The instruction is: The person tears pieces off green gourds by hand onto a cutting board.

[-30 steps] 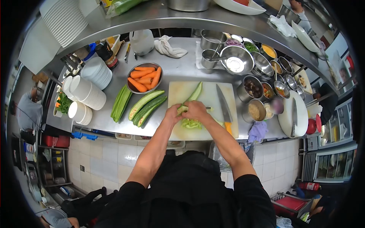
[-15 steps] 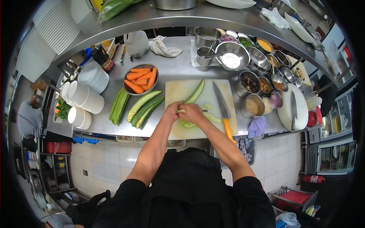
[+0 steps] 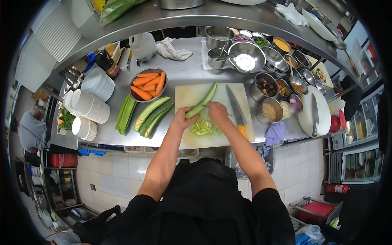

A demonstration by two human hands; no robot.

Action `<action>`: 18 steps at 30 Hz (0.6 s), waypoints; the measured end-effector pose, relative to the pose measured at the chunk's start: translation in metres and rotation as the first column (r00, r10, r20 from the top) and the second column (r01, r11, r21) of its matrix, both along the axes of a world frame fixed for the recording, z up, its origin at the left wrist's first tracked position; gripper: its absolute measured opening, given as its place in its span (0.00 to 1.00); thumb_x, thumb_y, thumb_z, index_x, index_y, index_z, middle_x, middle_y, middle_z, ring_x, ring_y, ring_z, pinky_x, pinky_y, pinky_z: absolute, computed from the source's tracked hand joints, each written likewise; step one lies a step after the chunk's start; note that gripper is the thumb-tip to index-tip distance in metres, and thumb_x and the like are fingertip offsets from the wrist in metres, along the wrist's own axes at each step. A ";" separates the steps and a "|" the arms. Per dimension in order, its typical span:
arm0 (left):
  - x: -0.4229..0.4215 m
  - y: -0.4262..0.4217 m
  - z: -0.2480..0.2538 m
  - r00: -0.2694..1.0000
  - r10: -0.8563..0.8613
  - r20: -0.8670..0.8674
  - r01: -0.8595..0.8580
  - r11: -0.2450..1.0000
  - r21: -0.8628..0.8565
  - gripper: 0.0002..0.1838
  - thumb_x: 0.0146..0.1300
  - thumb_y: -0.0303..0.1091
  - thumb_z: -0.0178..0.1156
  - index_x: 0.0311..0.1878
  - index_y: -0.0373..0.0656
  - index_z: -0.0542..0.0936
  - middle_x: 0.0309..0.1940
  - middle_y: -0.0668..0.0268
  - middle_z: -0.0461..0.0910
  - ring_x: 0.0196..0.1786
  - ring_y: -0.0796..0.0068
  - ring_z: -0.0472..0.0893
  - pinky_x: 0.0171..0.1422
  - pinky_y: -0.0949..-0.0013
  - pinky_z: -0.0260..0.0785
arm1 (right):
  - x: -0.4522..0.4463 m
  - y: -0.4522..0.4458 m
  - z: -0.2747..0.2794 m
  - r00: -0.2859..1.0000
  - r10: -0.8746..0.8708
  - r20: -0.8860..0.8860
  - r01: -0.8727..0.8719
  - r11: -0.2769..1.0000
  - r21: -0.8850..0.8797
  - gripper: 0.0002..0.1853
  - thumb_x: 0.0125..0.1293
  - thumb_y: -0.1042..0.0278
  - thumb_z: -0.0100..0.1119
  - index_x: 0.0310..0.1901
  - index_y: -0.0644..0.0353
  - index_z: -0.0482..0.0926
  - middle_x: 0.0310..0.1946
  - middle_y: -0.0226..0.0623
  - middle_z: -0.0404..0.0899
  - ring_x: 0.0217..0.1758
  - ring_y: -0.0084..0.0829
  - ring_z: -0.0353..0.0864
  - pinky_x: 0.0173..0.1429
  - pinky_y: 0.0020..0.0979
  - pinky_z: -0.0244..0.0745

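Observation:
A long green cucumber piece [image 3: 206, 99] lies slanted over the white cutting board [image 3: 185, 141], its near end held by my left hand [image 3: 182, 118]. My right hand [image 3: 218, 112] is closed, fingertips at the cucumber's right side; a thin tool seems to be in it, mostly hidden. Pale green pulp and scraps [image 3: 201, 127] are heaped on the board below both hands. To the right of my right hand lies a large knife [image 3: 235, 104] with a yellow handle, blade pointing away from me.
Left of the board are cut cucumbers [image 3: 153, 116], longer green pieces [image 3: 125, 114] and a steel bowl [image 3: 148, 98] of carrots [image 3: 143, 94]. Steel pots [image 3: 267, 83] and bowls crowd the right. A purple cloth [image 3: 276, 132] rests at the counter edge. A steel shelf [image 3: 196, 18] spans overhead.
My hands have moved apart, the left to the cucumber's near end and the right alongside it. The cucumber has shifted slightly, and the pulp heap is now uncovered.

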State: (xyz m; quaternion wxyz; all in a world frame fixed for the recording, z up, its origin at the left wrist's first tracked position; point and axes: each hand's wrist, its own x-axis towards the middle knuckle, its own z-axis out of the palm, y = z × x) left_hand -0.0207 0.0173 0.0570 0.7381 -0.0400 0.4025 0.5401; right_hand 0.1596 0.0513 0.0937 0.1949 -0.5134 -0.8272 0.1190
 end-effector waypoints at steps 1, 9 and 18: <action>0.001 -0.001 0.001 1.000 0.012 -0.006 -0.012 1.000 0.001 0.14 0.64 0.29 0.46 0.50 0.33 0.70 0.50 0.52 0.71 0.53 0.55 0.72 0.56 0.52 0.70 | -0.007 0.007 -0.005 0.995 -0.010 0.095 0.012 1.000 -0.020 0.05 0.53 0.73 0.52 0.31 0.60 0.76 0.29 0.44 0.79 0.33 0.45 0.80 0.37 0.39 0.75; -0.002 0.011 -0.056 0.996 -0.094 -0.002 0.094 0.984 0.154 0.13 0.63 0.30 0.48 0.50 0.37 0.71 0.45 0.58 0.74 0.50 0.64 0.74 0.51 0.56 0.71 | -0.074 -0.038 0.019 0.962 0.112 0.248 -0.055 0.972 -0.227 0.07 0.54 0.68 0.55 0.31 0.59 0.81 0.29 0.42 0.81 0.35 0.38 0.83 0.36 0.34 0.77; 0.005 0.001 -0.027 0.998 -0.029 -0.059 0.030 0.999 0.019 0.13 0.64 0.32 0.47 0.49 0.39 0.72 0.46 0.57 0.75 0.49 0.63 0.74 0.51 0.55 0.71 | -0.069 -0.020 -0.012 0.917 0.123 0.378 -0.071 0.986 -0.149 0.09 0.51 0.65 0.58 0.30 0.60 0.82 0.30 0.46 0.81 0.37 0.40 0.82 0.40 0.37 0.77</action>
